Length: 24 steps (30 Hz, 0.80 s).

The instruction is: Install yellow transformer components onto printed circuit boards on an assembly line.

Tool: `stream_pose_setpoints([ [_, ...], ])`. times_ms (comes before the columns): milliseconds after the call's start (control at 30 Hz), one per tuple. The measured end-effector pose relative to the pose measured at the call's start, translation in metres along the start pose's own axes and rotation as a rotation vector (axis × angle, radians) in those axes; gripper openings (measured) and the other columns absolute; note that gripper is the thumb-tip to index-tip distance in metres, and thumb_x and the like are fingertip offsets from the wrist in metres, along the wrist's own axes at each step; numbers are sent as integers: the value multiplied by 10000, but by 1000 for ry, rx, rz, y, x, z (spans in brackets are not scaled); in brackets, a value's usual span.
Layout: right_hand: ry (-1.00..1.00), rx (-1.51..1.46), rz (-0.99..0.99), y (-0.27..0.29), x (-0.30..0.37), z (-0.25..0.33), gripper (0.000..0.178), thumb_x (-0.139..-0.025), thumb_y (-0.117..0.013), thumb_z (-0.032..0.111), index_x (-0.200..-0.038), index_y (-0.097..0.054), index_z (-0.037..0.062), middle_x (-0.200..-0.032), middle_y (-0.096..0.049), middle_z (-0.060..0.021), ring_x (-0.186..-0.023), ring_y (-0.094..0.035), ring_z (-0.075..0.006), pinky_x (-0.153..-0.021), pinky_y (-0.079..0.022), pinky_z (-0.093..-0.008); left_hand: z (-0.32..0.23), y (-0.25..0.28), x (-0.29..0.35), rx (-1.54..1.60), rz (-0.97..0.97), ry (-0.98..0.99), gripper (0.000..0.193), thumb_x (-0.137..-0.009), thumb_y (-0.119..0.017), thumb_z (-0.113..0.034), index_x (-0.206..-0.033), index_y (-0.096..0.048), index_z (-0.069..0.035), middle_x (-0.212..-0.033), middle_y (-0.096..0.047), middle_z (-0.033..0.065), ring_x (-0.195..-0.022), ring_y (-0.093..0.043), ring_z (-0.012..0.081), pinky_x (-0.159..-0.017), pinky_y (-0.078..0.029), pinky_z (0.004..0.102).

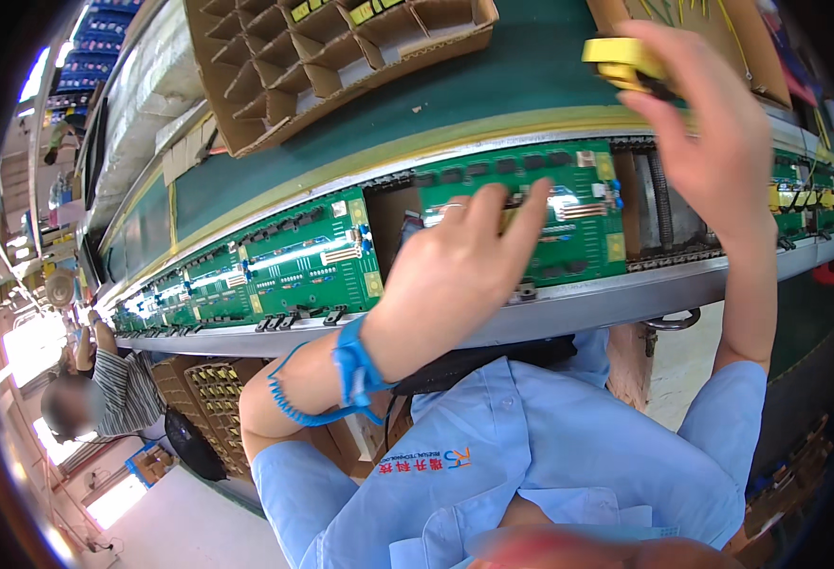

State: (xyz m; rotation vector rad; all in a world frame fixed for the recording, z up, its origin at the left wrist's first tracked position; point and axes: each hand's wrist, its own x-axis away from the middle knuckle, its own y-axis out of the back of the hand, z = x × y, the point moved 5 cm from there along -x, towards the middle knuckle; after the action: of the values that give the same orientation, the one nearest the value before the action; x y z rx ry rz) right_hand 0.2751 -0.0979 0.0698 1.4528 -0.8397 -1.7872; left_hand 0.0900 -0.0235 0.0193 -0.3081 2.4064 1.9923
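Observation:
My right hand (715, 123) is raised at the upper right, above the far rail. Its thumb and fingers pinch a block-shaped transformer (623, 63) with yellow wrapping and a dark base. My left hand (459, 251) reaches over a green circuit board (583, 251) on the conveyor line. Its fingers are bent, with the tips down at the board around a small yellowish part that they mostly hide. The thumb cannot be seen. A blue coiled wrist strap (352, 365) circles my left wrist.
More green circuit boards (308, 251) stretch leftward along the metal rail (417, 327). Beyond it stands a divided cardboard box (341, 81) with several yellow parts. Another carton (753, 57) holds yellow wires at the far right. A person in a striped top (128, 394) is at the left.

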Motion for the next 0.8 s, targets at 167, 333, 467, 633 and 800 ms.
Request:
stream_pose_setpoints([
  [167, -318, -828, 94, 34, 36, -23, 466, -822, -650, 64, -1254, -509, -39, -1225, -553, -121, -1115, -566, -199, -967, -440, -316, 1, 31, -30, 216, -65, -29, 607, -760, -708, -107, -1342, -536, -116, -1039, -636, 72, -764, -651, 243, -697, -544, 341],
  [333, -487, -1054, 171, -7, 57, -19, 424, -781, -706, -18, -1191, -604, 17, -1042, -653, -41, -925, -629, -100, -831, -497, -233, 137, 76, -82, -249, -462, 204, 243, -889, -637, -316, -968, -711, -98, -909, -634, 115, -830, -637, 270, -721, -495, 364],
  [467, -507, -1023, 239, -30, 64, -29, 413, -774, -748, 69, -1171, -642, 29, -1024, -666, -28, -859, -595, -91, -809, -490, -250, 161, 59, -106, -225, -436, 232, 277, -852, -649, -320, -923, -655, -53, -911, -612, 143, -871, -637, 289, -753, -492, 396],
  [633, -515, -988, 301, -45, 74, -30, 411, -752, -764, 88, -1150, -670, 43, -1013, -683, -35, -844, -588, -106, -817, -487, -258, 163, 67, -110, 173, -884, 276, 165, -864, -630, -132, -810, -592, 18, -755, -573, 135, -702, -591, 239, -670, -469, 345],
  [800, -543, -989, 353, -49, 71, -30, 435, -748, -760, 75, -1170, -662, 41, -1047, -686, -31, -863, -609, -109, -838, -487, -260, 183, 115, -69, 56, -665, 333, 323, -953, -564, -158, -1177, -391, -2, -978, -557, 206, -815, -593, 265, -650, -484, 361],
])
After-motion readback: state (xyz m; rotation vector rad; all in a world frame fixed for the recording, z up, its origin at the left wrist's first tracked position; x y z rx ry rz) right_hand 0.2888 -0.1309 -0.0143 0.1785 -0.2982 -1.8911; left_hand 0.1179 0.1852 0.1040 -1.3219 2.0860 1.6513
